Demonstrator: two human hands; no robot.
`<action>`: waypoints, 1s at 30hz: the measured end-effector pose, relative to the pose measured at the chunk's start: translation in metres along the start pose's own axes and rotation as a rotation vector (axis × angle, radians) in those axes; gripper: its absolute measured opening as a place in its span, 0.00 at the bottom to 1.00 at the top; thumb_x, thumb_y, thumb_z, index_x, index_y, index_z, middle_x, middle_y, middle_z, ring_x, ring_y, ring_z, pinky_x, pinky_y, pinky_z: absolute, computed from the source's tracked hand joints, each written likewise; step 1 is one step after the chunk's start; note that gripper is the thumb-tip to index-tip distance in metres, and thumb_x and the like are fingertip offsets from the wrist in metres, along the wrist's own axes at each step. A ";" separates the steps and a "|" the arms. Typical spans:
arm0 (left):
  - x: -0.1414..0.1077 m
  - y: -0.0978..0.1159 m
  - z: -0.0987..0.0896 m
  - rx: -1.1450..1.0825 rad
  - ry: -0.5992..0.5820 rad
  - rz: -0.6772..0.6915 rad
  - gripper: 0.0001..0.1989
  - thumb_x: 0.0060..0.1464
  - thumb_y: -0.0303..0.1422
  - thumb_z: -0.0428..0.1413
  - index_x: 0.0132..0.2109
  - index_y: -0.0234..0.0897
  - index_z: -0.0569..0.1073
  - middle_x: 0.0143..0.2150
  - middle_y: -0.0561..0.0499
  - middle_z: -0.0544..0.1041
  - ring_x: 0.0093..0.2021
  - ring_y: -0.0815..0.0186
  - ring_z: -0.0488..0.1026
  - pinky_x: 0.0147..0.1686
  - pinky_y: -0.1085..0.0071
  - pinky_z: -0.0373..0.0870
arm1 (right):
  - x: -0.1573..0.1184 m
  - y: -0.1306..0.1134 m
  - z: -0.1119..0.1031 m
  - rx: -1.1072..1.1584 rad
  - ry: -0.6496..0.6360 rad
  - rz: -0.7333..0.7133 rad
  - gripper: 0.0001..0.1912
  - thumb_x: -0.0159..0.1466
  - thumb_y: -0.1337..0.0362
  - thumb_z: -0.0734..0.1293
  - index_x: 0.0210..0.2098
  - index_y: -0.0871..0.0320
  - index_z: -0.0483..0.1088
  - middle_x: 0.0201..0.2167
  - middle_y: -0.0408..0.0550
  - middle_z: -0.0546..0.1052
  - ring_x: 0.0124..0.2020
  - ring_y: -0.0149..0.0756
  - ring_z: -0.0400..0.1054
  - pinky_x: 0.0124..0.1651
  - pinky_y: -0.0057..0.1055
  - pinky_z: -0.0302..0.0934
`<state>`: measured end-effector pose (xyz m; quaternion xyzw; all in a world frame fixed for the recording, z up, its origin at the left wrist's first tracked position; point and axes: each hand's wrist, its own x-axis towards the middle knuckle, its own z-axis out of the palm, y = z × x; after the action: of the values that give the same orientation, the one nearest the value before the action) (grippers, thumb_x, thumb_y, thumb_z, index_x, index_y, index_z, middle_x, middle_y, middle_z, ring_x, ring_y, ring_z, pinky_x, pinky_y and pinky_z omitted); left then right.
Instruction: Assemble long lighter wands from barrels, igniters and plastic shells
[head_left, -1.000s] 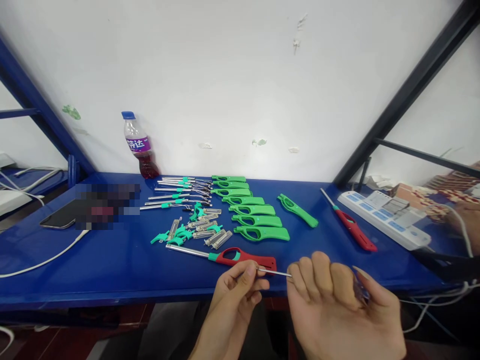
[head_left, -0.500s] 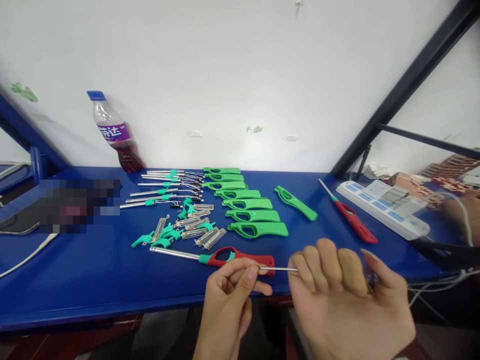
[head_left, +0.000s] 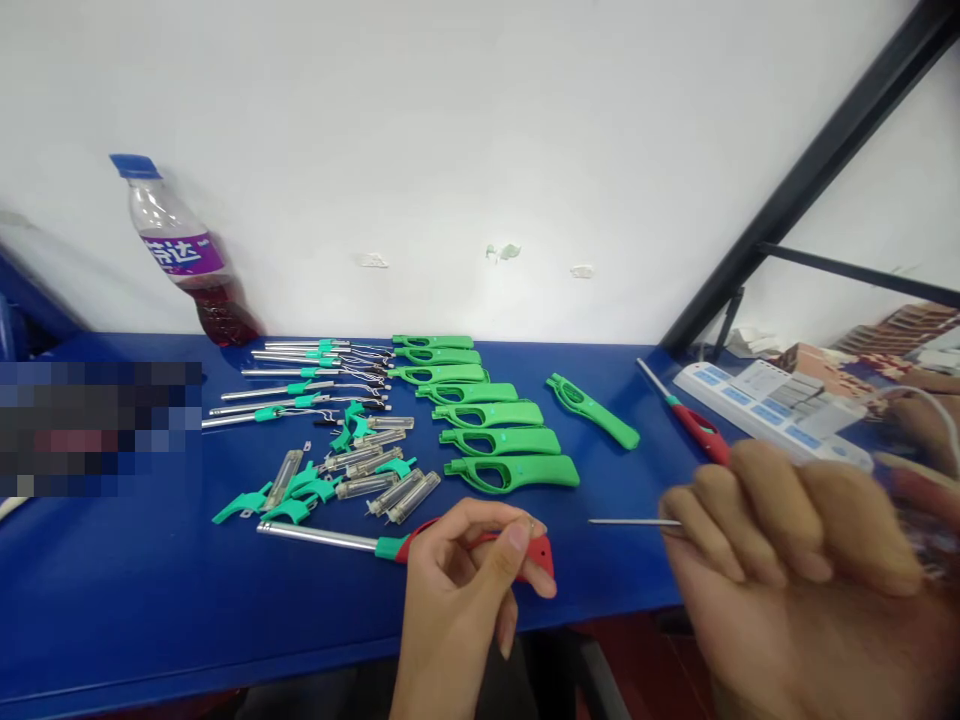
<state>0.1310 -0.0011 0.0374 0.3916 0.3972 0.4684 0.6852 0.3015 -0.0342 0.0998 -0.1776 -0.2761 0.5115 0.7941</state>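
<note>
My right hand [head_left: 802, 570], slightly blurred, is closed around a screwdriver [head_left: 631, 522]. Its thin metal shaft points left over the table, while the fist hides the handle. To its left, my left hand [head_left: 469, 590] pinches thumb and forefinger together on something tiny that I cannot make out. Beneath the left hand lies a red gas lighter [head_left: 322, 538] with a silver barrel, its handle partly covered. Beyond the hands is a column of green lighter casings [head_left: 517, 471], with one more casing [head_left: 592, 410] to the right. The screwdriver tip is apart from the left fingers.
Clear fuel tanks [head_left: 414, 497], teal triggers [head_left: 289, 511] and metal barrels with wires [head_left: 259, 393] lie at left on the blue table [head_left: 187, 600]. A drink bottle [head_left: 184, 255] leans on the wall. Another red lighter [head_left: 697, 428] and a power strip [head_left: 772, 412] are at right.
My right hand has drawn the screwdriver away to the right, so its tip has left the left fingers. The left hand keeps its pinch. The view has shifted slightly.
</note>
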 end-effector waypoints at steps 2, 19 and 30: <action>0.004 -0.001 0.004 -0.006 0.034 0.040 0.20 0.56 0.49 0.69 0.38 0.34 0.82 0.24 0.49 0.78 0.19 0.73 0.69 0.16 0.81 0.60 | 0.009 0.006 0.005 -0.032 -0.036 0.046 0.28 0.70 0.57 0.65 0.20 0.54 0.46 0.20 0.39 0.56 0.23 0.30 0.53 0.26 0.30 0.57; 0.004 0.005 0.029 0.172 0.253 0.107 0.11 0.51 0.41 0.71 0.34 0.41 0.82 0.21 0.53 0.76 0.18 0.69 0.72 0.11 0.80 0.50 | 0.026 0.011 -0.006 0.185 -0.128 0.135 0.28 0.73 0.58 0.60 0.19 0.54 0.47 0.21 0.38 0.54 0.23 0.29 0.51 0.26 0.30 0.52; 0.002 0.001 0.032 0.191 0.329 0.132 0.08 0.50 0.39 0.71 0.32 0.42 0.82 0.24 0.50 0.80 0.20 0.68 0.75 0.12 0.79 0.47 | 0.031 0.015 -0.003 0.173 -0.117 0.187 0.28 0.72 0.59 0.61 0.19 0.55 0.46 0.20 0.38 0.54 0.22 0.28 0.49 0.25 0.29 0.51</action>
<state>0.1601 -0.0043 0.0502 0.3983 0.5198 0.5303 0.5386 0.3025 0.0003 0.0967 -0.1036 -0.2589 0.6148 0.7378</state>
